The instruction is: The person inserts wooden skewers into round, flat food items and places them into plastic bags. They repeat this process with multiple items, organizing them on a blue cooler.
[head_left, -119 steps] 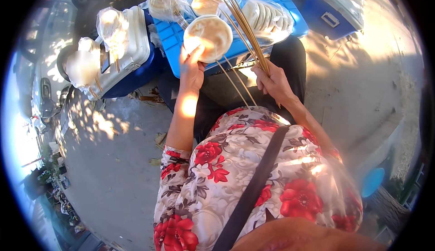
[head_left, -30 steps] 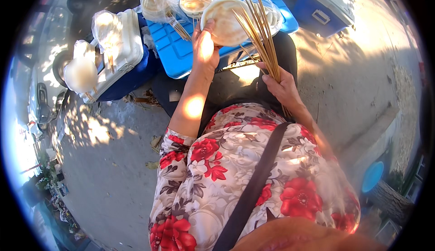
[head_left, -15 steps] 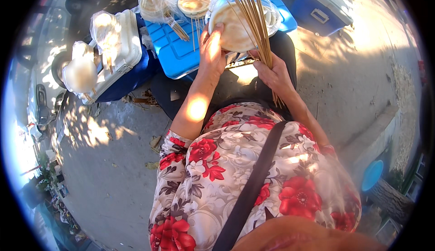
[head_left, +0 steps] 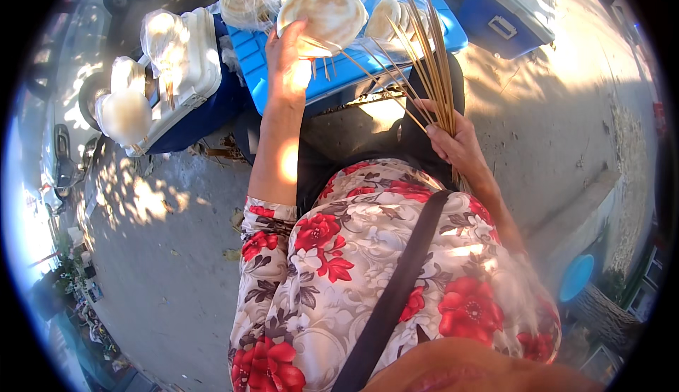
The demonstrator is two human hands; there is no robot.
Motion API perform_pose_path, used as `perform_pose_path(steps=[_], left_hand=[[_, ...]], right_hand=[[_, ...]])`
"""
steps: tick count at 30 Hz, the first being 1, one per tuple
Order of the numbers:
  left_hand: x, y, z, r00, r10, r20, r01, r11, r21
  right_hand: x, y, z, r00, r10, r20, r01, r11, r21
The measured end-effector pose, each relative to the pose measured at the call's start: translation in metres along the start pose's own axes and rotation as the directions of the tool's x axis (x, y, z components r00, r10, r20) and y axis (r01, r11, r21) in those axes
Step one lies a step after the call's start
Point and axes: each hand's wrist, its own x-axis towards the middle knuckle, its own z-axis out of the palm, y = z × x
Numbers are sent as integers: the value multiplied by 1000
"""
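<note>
My left hand (head_left: 286,60) grips a round, flat, pale wafer-like disc (head_left: 329,16) by its near left edge, above the blue cooler lid (head_left: 249,67). Over my right thigh, my right hand (head_left: 456,141) is closed around a bunch of thin wooden sticks (head_left: 440,74) whose upper ends fan out. One stick slants from that hand to the disc's near edge; whether its tip is inside the disc, I cannot tell. More discs (head_left: 387,19) lie in an open clear bag on the lid. Behind my left hand sits a bagged group of discs (head_left: 242,0).
A white-lidded cooler (head_left: 201,74) at left carries bagged discs on sticks (head_left: 166,42) and another pale bundle (head_left: 126,116). Another blue cooler (head_left: 503,21) stands on the pavement at far right. A blue basin (head_left: 576,277) rests by a tree trunk (head_left: 608,318).
My left hand has carried the disc leftward, off the open bag. My right hand has drawn back to the right with the sticks, and one stick now slants out to the disc.
</note>
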Motion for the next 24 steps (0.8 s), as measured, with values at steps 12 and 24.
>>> perform_pose_path(steps=[12,24], left_hand=[[-28,2,21,995,2,99,-4,1000,22],[-51,-25,36,981,33,189,-46,997,64]], right_hand=[[9,-2,4,998,41,-57,-43,998,-44],[34,13,13,964,-248,-99,238,966,-100]])
